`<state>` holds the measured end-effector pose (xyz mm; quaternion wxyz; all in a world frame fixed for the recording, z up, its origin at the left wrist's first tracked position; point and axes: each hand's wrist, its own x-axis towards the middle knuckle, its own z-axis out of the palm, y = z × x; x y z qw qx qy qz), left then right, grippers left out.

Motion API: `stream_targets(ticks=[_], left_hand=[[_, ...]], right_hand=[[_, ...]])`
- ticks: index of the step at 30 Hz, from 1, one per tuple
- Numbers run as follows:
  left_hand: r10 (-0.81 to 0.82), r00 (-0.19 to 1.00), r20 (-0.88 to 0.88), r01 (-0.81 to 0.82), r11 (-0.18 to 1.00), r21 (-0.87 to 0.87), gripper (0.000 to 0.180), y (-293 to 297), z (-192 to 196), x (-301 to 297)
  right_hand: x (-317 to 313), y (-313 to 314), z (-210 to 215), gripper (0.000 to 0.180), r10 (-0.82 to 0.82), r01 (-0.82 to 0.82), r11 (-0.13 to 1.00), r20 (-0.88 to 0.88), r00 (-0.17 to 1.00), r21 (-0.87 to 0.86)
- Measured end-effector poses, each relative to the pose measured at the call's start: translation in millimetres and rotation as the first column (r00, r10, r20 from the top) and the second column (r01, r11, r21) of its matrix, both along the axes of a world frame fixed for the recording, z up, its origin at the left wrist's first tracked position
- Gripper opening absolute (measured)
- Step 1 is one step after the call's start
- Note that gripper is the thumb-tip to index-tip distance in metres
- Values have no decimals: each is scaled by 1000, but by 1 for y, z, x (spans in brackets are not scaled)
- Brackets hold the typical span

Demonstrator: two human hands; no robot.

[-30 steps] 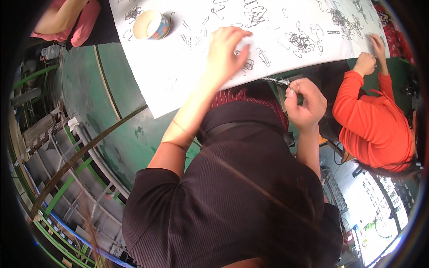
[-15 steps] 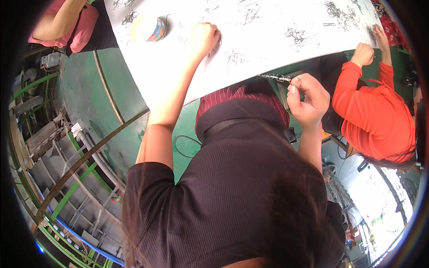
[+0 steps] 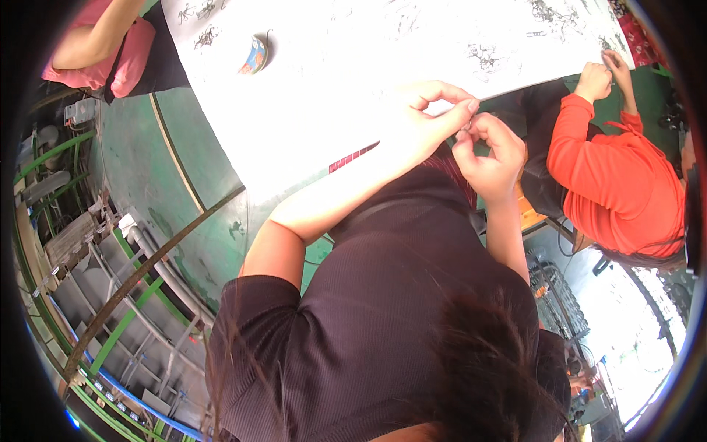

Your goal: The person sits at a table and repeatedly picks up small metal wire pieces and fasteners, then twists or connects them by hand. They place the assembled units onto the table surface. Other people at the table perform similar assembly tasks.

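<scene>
Over the near edge of the white table (image 3: 324,81), my two hands meet at their fingertips. My right hand (image 3: 495,156) is closed in a pinch. A sliver of a thin, silvery metal strip (image 3: 466,127) shows between its thumb and forefinger; the rest is hidden by the fingers. My left hand (image 3: 434,112) reaches across to it, thumb and forefinger pinched together beside the strip. Whatever the left fingers hold is too small to make out. Beyond my hands lies a loose pile of small, dark, wiry pieces (image 3: 484,57).
A round tub (image 3: 254,55) with a coloured side stands at the table's left. More wiry pieces (image 3: 563,18) are scattered at the far right. A person in orange (image 3: 615,177) works on the right; another in pink (image 3: 110,55) is at the far left. Metal racks (image 3: 147,309) stand lower left.
My left hand has left the small pieces on the table and come right and nearer, meeting my right hand. The strip, which stuck out leftward from my right fingers, is now mostly covered.
</scene>
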<state>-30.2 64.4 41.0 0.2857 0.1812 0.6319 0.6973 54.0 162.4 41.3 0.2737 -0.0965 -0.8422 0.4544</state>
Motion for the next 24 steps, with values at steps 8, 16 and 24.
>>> stream_targets(ticks=[8,16,24], left_hand=[[52,937,-347,-26,996,80,7,-5,3,-6],[203,606,-769,70,949,306,13,-5,-9,-16],[173,737,-654,115,921,373,9,-13,-6,-10]], right_hand=[[-6,-6,-3,12,-43,42,997,-15,999,-59],[1,-2,-9,9,138,-124,977,68,988,-171],[-43,60,-85,22,37,88,899,274,961,-428]])
